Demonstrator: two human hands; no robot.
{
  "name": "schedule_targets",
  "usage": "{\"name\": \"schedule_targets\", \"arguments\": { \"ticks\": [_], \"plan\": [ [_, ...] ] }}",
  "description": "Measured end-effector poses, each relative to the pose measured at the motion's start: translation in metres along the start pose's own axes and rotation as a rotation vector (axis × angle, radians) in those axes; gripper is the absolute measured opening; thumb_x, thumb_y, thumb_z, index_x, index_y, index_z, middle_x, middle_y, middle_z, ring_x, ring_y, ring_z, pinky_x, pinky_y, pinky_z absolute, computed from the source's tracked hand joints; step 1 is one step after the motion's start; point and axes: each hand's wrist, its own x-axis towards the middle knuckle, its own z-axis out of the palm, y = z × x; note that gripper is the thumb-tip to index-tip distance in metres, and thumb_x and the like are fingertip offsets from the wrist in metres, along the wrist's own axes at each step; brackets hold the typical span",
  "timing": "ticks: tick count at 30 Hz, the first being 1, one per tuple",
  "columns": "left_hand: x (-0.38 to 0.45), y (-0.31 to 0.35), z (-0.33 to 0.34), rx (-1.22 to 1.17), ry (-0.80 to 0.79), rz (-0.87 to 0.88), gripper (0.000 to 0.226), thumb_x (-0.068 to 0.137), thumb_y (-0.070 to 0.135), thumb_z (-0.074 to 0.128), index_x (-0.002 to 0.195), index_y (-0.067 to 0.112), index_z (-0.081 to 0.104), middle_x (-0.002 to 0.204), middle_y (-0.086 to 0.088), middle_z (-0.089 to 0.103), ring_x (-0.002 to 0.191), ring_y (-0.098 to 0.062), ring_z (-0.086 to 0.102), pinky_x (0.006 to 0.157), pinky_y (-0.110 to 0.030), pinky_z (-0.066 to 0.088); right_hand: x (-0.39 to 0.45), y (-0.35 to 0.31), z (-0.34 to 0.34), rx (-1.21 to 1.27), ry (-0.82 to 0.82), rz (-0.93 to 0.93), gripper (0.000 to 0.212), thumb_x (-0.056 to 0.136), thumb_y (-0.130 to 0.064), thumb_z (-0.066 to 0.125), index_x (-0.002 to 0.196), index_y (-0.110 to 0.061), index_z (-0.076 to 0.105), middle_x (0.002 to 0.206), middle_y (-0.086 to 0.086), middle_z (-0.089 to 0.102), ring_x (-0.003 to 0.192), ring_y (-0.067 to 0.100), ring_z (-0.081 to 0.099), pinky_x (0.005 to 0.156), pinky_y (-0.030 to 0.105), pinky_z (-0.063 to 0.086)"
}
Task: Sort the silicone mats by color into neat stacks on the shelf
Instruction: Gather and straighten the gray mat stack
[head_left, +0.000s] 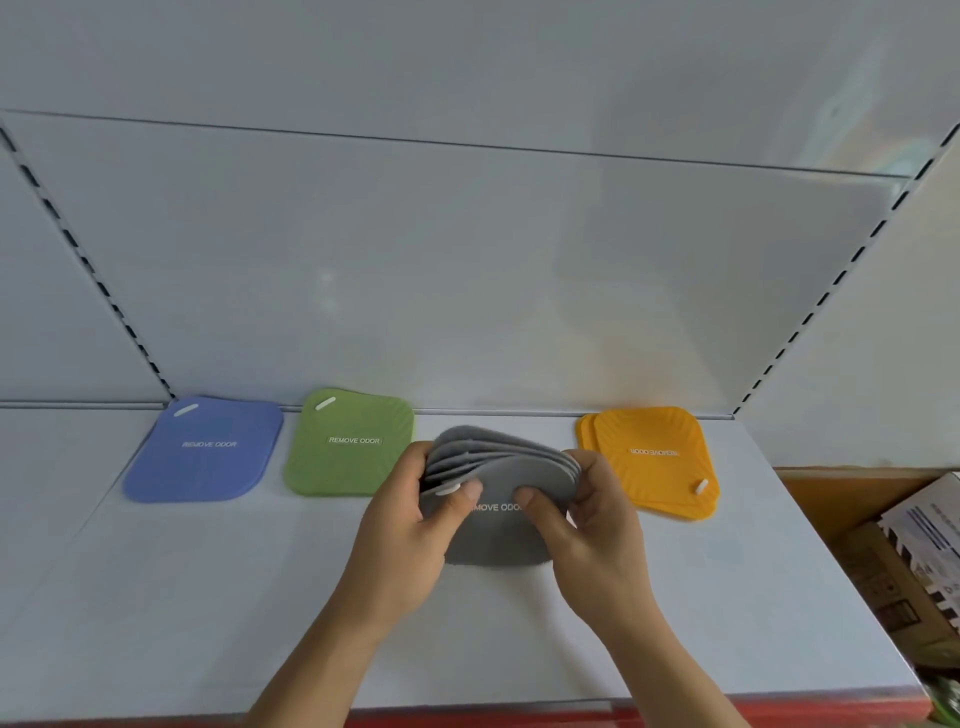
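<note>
I have the grey mats (496, 467) gathered as one fanned bundle, held just above the shelf (156, 597) at its middle, straight ahead of me. The bundle bows upward, its far edges splayed like a hand of cards, and the front mat shows its printed lettering running left to right, so the long line of the bundle lies across my view, not away from me.

My left hand (415, 525) grips the left edge, thumb on the front face and fingers curled behind. My right hand (582, 514) pinches the right edge the same way, thumb pressed beside the lettering. Both are closed round the bundle, and neither is nearer than the other; the mats sit evenly between them.

What the next move turns on, as I judge it, is the gap directly behind the bundle. The green mat (349, 444) lies flat to the left, its near right corner hidden behind my left hand; the yellow stack (654, 462), two mats slightly offset, lies to the right, close to my right fingers. The open strip of shelf between them is just beyond the grey mats, so setting them down would mean squaring the fan first and lowering it forward, not sideways.

Further left the blue mat (208, 449) lies flat, well apart from my hands. At the right edge, below shelf level, cardboard boxes (904, 561) show.
</note>
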Motion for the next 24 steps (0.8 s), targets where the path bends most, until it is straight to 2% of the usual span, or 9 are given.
{"name": "schedule_targets", "arguments": {
  "ticks": [3, 5, 8, 11, 13, 16, 20, 22, 24],
  "plan": [
    [0.006, 0.01, -0.001, -0.042, 0.029, 0.057, 0.022, 0.091, 0.034, 0.07, 0.113, 0.037, 0.068, 0.111, 0.009, 0.076, 0.108, -0.012, 0.072, 0.095, -0.041, 0.056, 0.001, -0.015, 0.002, 0.01, 0.027, -0.117, 0.043, 0.089, -0.006, 0.078, 0.096, -0.044, 0.059, 0.093, -0.009, 0.071, 0.086, 0.016, 0.067, 0.071, 0.024, 0.052],
    [0.008, 0.012, -0.002, -0.079, 0.022, 0.078, 0.024, 0.091, 0.032, 0.071, 0.114, 0.038, 0.068, 0.113, 0.007, 0.076, 0.109, -0.015, 0.072, 0.096, -0.039, 0.056, 0.003, -0.017, 0.002, 0.032, 0.048, -0.173, 0.043, 0.09, -0.008, 0.077, 0.1, -0.046, 0.059, 0.096, -0.006, 0.071, 0.088, 0.018, 0.068, 0.073, 0.029, 0.053],
    [0.003, 0.001, 0.004, -0.127, 0.0, 0.023, 0.029, 0.092, 0.027, 0.069, 0.121, 0.028, 0.065, 0.116, 0.002, 0.075, 0.113, -0.019, 0.07, 0.102, -0.047, 0.054, -0.003, -0.007, 0.004, 0.031, 0.032, -0.133, 0.038, 0.093, -0.011, 0.073, 0.106, -0.043, 0.058, 0.104, -0.003, 0.071, 0.097, 0.021, 0.068, 0.082, 0.038, 0.055],
    [-0.005, -0.011, 0.01, -0.153, 0.051, -0.056, 0.031, 0.089, 0.013, 0.066, 0.119, 0.02, 0.064, 0.112, 0.0, 0.075, 0.112, -0.022, 0.07, 0.106, -0.054, 0.051, -0.012, 0.001, 0.006, 0.011, -0.023, -0.059, 0.046, 0.091, 0.005, 0.07, 0.107, -0.036, 0.056, 0.105, -0.008, 0.072, 0.1, 0.016, 0.07, 0.084, 0.027, 0.053],
    [-0.005, -0.016, 0.012, -0.138, 0.077, -0.082, 0.028, 0.087, 0.011, 0.065, 0.112, 0.022, 0.066, 0.108, -0.001, 0.075, 0.109, -0.025, 0.069, 0.104, -0.057, 0.051, -0.008, 0.004, 0.004, 0.026, -0.047, 0.012, 0.046, 0.088, 0.009, 0.071, 0.109, -0.029, 0.057, 0.105, -0.006, 0.074, 0.101, 0.015, 0.071, 0.086, 0.032, 0.055],
    [-0.002, -0.013, 0.015, -0.14, 0.074, -0.109, 0.023, 0.087, 0.015, 0.063, 0.106, 0.026, 0.069, 0.106, 0.002, 0.076, 0.108, -0.02, 0.07, 0.1, -0.048, 0.054, -0.003, 0.007, 0.003, -0.013, -0.034, 0.072, 0.038, 0.087, 0.005, 0.073, 0.101, -0.029, 0.063, 0.092, -0.003, 0.073, 0.086, 0.015, 0.069, 0.076, 0.037, 0.053],
    [-0.003, 0.001, 0.02, -0.158, 0.072, -0.114, 0.025, 0.099, 0.0, 0.058, 0.11, 0.019, 0.069, 0.105, 0.005, 0.077, 0.105, -0.012, 0.071, 0.087, -0.02, 0.053, -0.002, -0.003, 0.006, -0.041, 0.04, 0.041, 0.032, 0.087, 0.003, 0.071, 0.103, -0.024, 0.063, 0.09, -0.009, 0.073, 0.084, 0.011, 0.068, 0.07, 0.024, 0.054],
    [-0.003, 0.001, 0.022, -0.142, 0.082, -0.13, 0.023, 0.098, 0.001, 0.058, 0.107, 0.019, 0.069, 0.103, 0.005, 0.076, 0.102, -0.012, 0.071, 0.087, -0.025, 0.054, -0.001, -0.003, 0.007, -0.035, 0.073, 0.075, 0.036, 0.086, 0.002, 0.072, 0.106, -0.026, 0.062, 0.093, -0.012, 0.073, 0.088, 0.009, 0.07, 0.073, 0.026, 0.057],
    [-0.003, -0.003, 0.024, -0.131, 0.11, -0.162, 0.017, 0.092, 0.015, 0.06, 0.104, 0.023, 0.069, 0.101, 0.005, 0.077, 0.101, -0.014, 0.071, 0.09, -0.033, 0.054, 0.0, 0.001, 0.009, -0.006, 0.075, 0.162, 0.037, 0.086, -0.001, 0.073, 0.107, -0.029, 0.063, 0.097, -0.013, 0.075, 0.091, 0.008, 0.071, 0.081, 0.036, 0.06]
  ]
}}
